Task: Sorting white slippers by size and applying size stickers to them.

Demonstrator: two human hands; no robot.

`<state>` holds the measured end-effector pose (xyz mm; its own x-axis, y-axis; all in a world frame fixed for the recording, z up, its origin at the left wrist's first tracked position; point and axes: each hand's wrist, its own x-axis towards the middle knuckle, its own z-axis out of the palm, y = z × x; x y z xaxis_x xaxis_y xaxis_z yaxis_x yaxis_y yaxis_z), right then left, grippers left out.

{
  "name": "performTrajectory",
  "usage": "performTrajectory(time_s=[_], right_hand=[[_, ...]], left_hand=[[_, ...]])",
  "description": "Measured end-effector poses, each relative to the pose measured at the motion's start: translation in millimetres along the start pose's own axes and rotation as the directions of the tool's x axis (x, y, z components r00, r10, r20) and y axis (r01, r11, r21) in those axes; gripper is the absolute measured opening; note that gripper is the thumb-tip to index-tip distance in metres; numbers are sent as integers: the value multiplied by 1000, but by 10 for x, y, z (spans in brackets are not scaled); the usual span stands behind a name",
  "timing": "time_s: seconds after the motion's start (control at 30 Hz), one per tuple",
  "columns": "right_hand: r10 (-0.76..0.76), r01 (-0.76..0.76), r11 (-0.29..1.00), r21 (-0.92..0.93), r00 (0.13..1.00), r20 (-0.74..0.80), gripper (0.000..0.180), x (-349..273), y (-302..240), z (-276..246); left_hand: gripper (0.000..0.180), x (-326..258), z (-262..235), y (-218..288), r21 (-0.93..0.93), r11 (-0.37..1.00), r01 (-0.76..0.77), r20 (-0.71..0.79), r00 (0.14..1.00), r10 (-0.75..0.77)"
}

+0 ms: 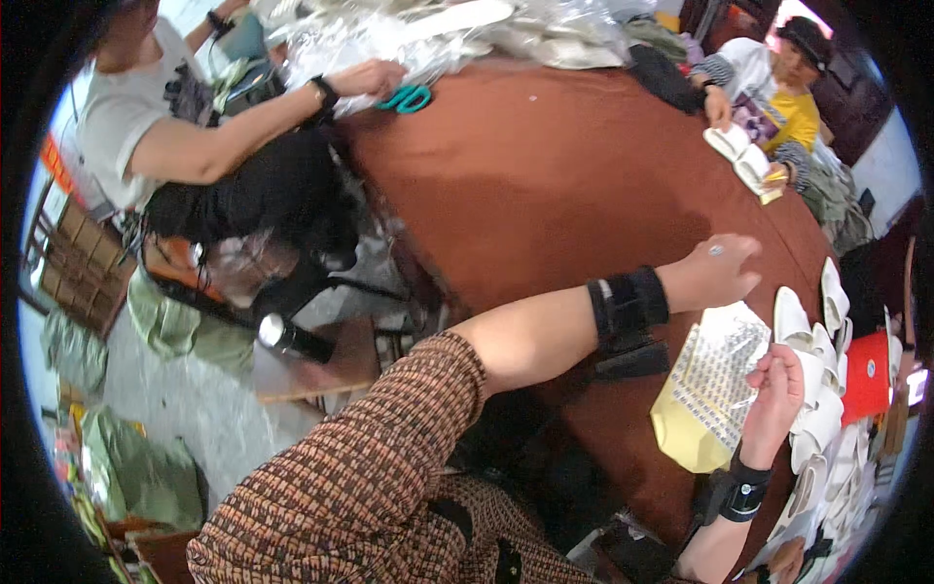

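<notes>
Sheet (715, 375) of stickers lies between left hand (718, 273) and right hand (775, 389).

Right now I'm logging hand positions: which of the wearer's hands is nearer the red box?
Right. The right hand pinches the sticker sheet just left of the red box; the left hand rests farther up-left.

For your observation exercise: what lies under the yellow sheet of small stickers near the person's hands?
The yellow sticker sheet lies on the brown table, pinched by the right hand; the left hand rests just beyond it. Whatever lies directly beneath it is covered.
</notes>
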<state>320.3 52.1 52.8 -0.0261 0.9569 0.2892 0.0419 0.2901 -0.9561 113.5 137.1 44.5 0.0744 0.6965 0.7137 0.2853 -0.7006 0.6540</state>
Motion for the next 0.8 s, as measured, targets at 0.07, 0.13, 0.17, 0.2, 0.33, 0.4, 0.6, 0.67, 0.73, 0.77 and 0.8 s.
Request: performTrajectory(time_s=[0.07, 0.13, 0.17, 0.2, 0.33, 0.4, 0.6, 0.67, 0.73, 0.77, 0.8], right_hand=[[3, -3, 1000, 2, 999, -32, 17, 29, 73, -23], [9, -9, 1000, 0, 1000, -2, 18, 75, 127, -40], [7, -7, 1000, -4, 1000, -4, 18, 76, 181, -81], [3, -4, 999, -48, 1000, -8, 19, 97, 209, -103], [5, -5, 1000, -6, 1000, -10, 24, 130, 268, -343], [6, -6, 999, 43, 1000, -2, 25, 149, 251, -269], [-3, 4, 999, 37, 999, -35, 30, 148, 154, -208], [2, -1, 999, 55, 1000, -14, 30, 195, 191, -313], [-6, 7, 999, 53, 1000, -11, 30, 209, 113, -415], [-24, 25, 999, 39, 1000, -19, 31, 231, 84, -431], [-44, 44, 999, 25, 999, -26, 32, 252, 48, -446]], left_hand=[[27, 8, -215, 208, 9, 994, -107, -93, 990, 108], [25, -52, -639, 547, 30, 982, -186, -89, 978, 188], [25, -115, -853, 687, 29, 982, -187, -40, 981, 188], [25, -167, -1086, 801, 130, 964, -233, 0, 972, 235], [21, -570, -1923, 1081, 222, 964, -148, 45, 989, 142], [21, -921, -2445, 1393, 455, 889, 48, 163, 977, -136], [29, -2149, -3549, 1145, 773, 477, 419, 150, 610, -778], [33, -2571, -3907, 1096, 832, 365, 417, 128, 497, -858], [44, -3033, -4241, 980, 879, 277, 387, 32, 533, -845], [44, -3335, -4414, 922, 877, 278, 391, 29, 536, -844], [53, -3639, -4571, 864, 908, 232, 348, 4, 547, -837]])
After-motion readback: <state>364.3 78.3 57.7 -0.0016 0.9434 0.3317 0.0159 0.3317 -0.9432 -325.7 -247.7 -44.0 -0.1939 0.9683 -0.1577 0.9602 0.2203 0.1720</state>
